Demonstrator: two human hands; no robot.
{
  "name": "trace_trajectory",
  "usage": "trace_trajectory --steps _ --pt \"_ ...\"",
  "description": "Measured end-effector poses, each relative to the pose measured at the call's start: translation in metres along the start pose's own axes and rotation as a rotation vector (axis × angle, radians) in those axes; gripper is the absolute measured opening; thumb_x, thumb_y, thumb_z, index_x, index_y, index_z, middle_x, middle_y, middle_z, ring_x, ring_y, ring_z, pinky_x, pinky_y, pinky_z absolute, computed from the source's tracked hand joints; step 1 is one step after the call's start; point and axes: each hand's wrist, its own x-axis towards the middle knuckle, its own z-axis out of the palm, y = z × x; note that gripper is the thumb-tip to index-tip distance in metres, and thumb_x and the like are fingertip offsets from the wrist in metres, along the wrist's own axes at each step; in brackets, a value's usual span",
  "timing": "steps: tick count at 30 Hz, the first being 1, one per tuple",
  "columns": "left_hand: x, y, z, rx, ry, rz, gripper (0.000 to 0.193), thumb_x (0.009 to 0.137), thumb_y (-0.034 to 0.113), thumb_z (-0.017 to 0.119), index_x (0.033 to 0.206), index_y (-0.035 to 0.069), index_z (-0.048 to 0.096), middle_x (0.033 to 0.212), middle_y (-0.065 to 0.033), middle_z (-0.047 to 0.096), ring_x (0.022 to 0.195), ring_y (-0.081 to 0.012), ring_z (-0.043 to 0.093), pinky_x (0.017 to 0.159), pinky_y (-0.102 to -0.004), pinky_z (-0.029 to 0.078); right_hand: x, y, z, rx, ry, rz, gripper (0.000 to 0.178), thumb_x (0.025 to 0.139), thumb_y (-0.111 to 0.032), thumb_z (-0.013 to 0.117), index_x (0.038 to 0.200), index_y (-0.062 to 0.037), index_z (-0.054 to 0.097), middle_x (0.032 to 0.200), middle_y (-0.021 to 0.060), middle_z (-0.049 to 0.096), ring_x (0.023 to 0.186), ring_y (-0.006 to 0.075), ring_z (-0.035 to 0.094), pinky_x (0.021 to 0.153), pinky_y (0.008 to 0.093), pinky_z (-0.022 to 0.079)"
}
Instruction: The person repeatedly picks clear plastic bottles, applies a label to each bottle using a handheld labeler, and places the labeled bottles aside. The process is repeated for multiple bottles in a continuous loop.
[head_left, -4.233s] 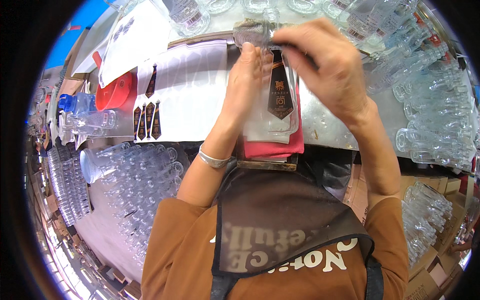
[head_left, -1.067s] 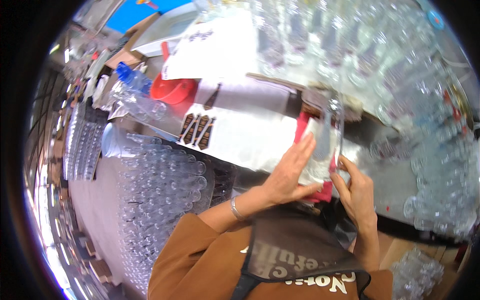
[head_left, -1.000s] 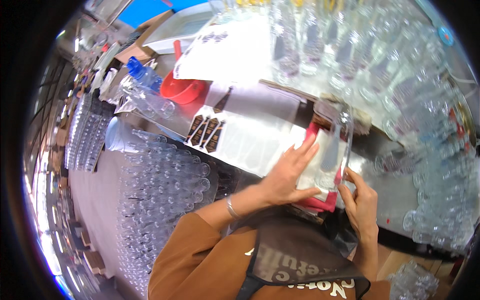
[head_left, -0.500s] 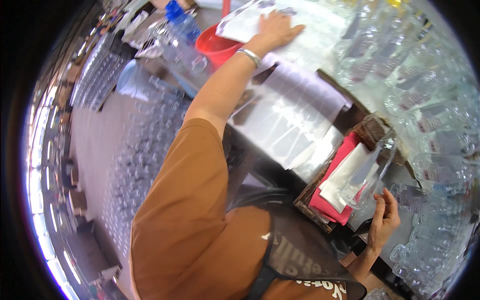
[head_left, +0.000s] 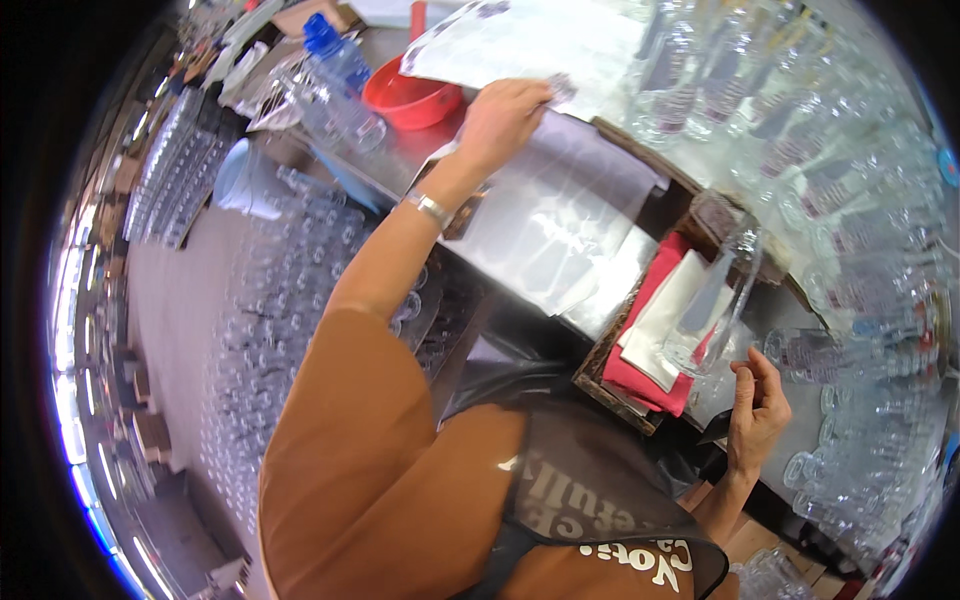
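Observation:
My left hand (head_left: 508, 120) is closed at the fingertips on a small purple-printed film piece (head_left: 562, 92), just above the near edge of a white printed sheet (head_left: 540, 45). Below that hand lies a shiny pale sheet (head_left: 570, 215) on the metal worktop. My right hand (head_left: 760, 410) is half curled, thumb and fingers apart, with nothing seen in it. Close beyond its fingertips, a clear glass bottle (head_left: 738, 285) leans over folded white cloth (head_left: 655, 345) and red cloth (head_left: 622, 375) in a wooden tray (head_left: 592, 370).
A red plastic basin (head_left: 415, 100) and a blue-topped clear bottle (head_left: 335, 50) stand at the far left. Clear bottles with printed panels (head_left: 830, 190) crowd the right side. Many glass pieces (head_left: 270, 330) stand low on the left, near a pale blue bucket (head_left: 240, 180).
My left hand has come back toward me and left from lying flat on the white sheet, its fingers now pinched on the purple-printed piece. My right hand stays beside the glass bottle.

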Motion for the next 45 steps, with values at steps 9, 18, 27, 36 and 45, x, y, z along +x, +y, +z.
trace_trajectory --steps 9,18,27,36,45 --pt "0.006 0.115 -0.038 -0.913 -0.272 -0.692 0.034 0.094 0.017 0.070 0.123 -0.001 0.068 0.113 -0.0075 0.073 0.102 -0.0103 0.066 0.091 -0.0271 0.051 -0.005 -0.003 -0.002 0.033 -0.194 -0.001 0.062 0.080 -0.010 0.080 0.138 -0.0030 0.057 0.089 0.0056 0.070 0.053 0.0070 0.046 0.052 0.0240 0.041" --pt "-0.012 0.272 -0.052 -0.457 -0.470 0.143 0.081 0.082 0.029 0.080 0.149 0.004 0.043 0.158 -0.0206 0.037 0.146 -0.0368 0.036 0.118 -0.0562 0.026 -0.008 -0.018 0.027 -0.188 -0.081 -0.217 0.079 0.075 -0.020 0.085 0.144 -0.0017 0.050 0.083 0.0083 0.060 0.062 0.0225 0.057 0.059 0.0371 0.048" --pt "-0.015 0.259 -0.046 -0.575 -0.393 0.137 0.042 0.088 0.018 0.072 0.130 0.013 0.067 0.158 -0.0226 0.036 0.147 -0.0409 0.034 0.118 -0.0574 0.024 -0.007 -0.011 0.033 -0.126 -0.063 -0.223 0.079 0.076 -0.021 0.086 0.143 -0.0008 0.050 0.081 0.0086 0.059 0.065 0.0224 0.058 0.058 0.0370 0.049" --pt "-0.007 0.234 -0.011 -0.799 -0.498 -0.007 0.057 0.088 0.024 0.076 0.142 0.019 0.059 0.162 -0.0170 0.032 0.148 -0.0339 0.034 0.119 -0.0459 0.030 0.002 0.002 0.016 0.141 -0.145 -0.117 0.061 0.080 -0.012 0.081 0.136 -0.0011 0.059 0.097 0.0020 0.067 0.060 0.0048 0.049 0.054 0.0246 0.041" --pt "-0.022 0.243 -0.003 -0.930 -0.398 -0.178 0.050 0.089 0.015 0.072 0.139 0.017 0.062 0.153 -0.0200 0.043 0.137 -0.0335 0.049 0.112 -0.0416 0.040 0.032 0.003 0.034 0.526 -0.151 0.203 0.054 0.092 -0.031 0.071 0.130 0.0057 0.060 0.090 0.0102 0.072 0.069 0.0087 0.061 0.067 0.0254 0.049"
